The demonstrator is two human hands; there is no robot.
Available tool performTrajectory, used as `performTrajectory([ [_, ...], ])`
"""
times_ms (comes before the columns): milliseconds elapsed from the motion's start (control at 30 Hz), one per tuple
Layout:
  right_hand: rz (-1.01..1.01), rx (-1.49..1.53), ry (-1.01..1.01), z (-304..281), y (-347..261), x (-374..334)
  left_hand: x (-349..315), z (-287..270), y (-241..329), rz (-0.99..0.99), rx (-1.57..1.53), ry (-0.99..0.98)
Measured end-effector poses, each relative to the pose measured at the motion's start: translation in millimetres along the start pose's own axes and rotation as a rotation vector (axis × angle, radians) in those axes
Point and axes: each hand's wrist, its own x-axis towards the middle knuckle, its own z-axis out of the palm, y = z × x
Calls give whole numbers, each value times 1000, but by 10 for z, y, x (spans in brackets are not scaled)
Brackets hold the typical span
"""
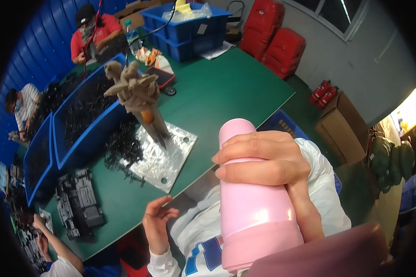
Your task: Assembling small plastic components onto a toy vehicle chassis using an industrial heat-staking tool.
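A pink bottle point(256, 207) with a smooth, glossy body is tilted close in front of me, its narrower end away from me. My right hand point(268, 159) is wrapped round its upper part, fingers across the front. My left hand point(156, 221) hangs by the table edge with its fingers apart and nothing in them. Beyond it, a shiny wrapped plate point(175, 159) with holes lies on the green table point(226, 87). On it stands an upright post point(148, 115) whose top is bound in tan wrapping. Part of the bottle's lower end is hidden by a blurred maroon shape point(319, 256).
Black moulded parts point(78, 203) and black scraps point(125, 147) lie left of the plate. Blue-rimmed trays point(85, 101) hold more scraps. Blue bins point(185, 32), a phone point(161, 77) and a clear bottle point(133, 39) are farther back. Several people sit around the table. Red chairs point(282, 51) and a carton point(344, 129) stand right.
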Motion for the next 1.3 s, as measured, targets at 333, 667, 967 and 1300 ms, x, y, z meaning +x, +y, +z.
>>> performTrajectory([
  [333,-452,-59,-3,-195,179,215,22,33,-144,7,-57,-23],
  [667,-587,-164,-12,-376,95,472,78,-224,-284,-80,-111,-225],
  [967,-708,-244,9,-506,26,531,109,-214,-317,-28,-109,-249],
  [1300,-774,-278,18,-557,9,582,134,-199,-322,-58,-55,-247],
])
